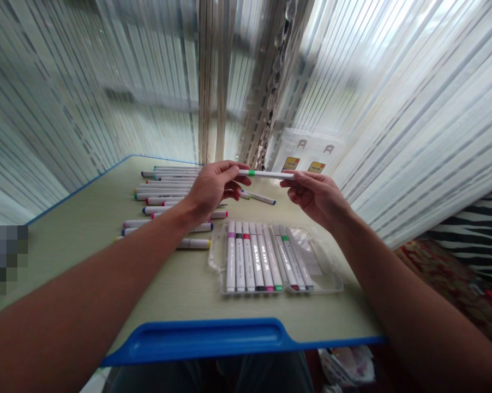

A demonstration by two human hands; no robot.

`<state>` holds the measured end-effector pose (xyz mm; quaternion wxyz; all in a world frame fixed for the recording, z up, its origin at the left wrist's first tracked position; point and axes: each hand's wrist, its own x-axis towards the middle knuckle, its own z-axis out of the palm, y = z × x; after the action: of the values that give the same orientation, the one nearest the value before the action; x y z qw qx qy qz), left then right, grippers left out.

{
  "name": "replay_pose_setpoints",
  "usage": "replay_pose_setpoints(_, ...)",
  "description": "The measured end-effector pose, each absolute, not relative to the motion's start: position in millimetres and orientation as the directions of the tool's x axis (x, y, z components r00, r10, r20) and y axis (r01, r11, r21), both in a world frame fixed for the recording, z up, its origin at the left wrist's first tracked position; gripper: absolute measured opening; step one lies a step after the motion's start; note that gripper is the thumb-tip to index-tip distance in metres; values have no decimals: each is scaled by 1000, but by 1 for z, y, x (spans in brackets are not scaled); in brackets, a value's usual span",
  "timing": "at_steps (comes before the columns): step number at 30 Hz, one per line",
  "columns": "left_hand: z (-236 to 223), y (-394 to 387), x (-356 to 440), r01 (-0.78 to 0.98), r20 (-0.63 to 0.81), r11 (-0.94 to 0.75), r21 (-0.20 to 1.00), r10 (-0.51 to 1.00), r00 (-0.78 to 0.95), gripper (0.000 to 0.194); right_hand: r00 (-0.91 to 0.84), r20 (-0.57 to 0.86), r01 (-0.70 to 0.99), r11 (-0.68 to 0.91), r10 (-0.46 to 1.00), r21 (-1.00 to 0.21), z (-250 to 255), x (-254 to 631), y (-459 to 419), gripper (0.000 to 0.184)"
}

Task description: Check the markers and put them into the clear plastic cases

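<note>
One white marker (270,175), green-banded: likely light, stiff, smooth; grip: your left hand (210,188) and right hand (317,195) pinching opposite ends; likely best hold, along the barrel.

Daylight comes through the pale, striped sheer curtains (148,65), brightest at the upper right, where the folds wash out to white. The pale green, blue-edged tabletop (176,305) is dimmer, with soft, faint shadows and a dull sheen along its blue front edge. Small glints show on the clear plastic marker case (336,278). The dark area below the front edge loses detail. Everything looks slightly soft, lettering on the markers smears, wide-angle stretching pulls at the sides, and coarse pixel blocks cover a patch beside the tabletop's left edge.
</note>
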<state>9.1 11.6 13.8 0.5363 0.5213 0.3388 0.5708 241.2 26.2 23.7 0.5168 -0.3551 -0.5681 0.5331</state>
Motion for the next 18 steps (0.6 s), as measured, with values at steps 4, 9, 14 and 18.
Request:
replay_pose_setpoints(4,16,8,9,-289,261,-202,936,948,182,19,-187,226,-167,196,956,-966,21,245,32,22)
replay_pose_setpoints(9,17,6,10,-302,266,-187,935,932,245,22,-126,192,-182,168,973,-969,20,248,37,14)
replay_pose_setpoints(14,17,4,12,-302,273,-193,933,929,250,24,-104,175,-217,149,979,-965,21,247,36,11)
replay_pose_setpoints(18,17,4,14,-254,270,-214,943,940,210,23,-91,175,-192,155,980,-969,23,244,34,13)
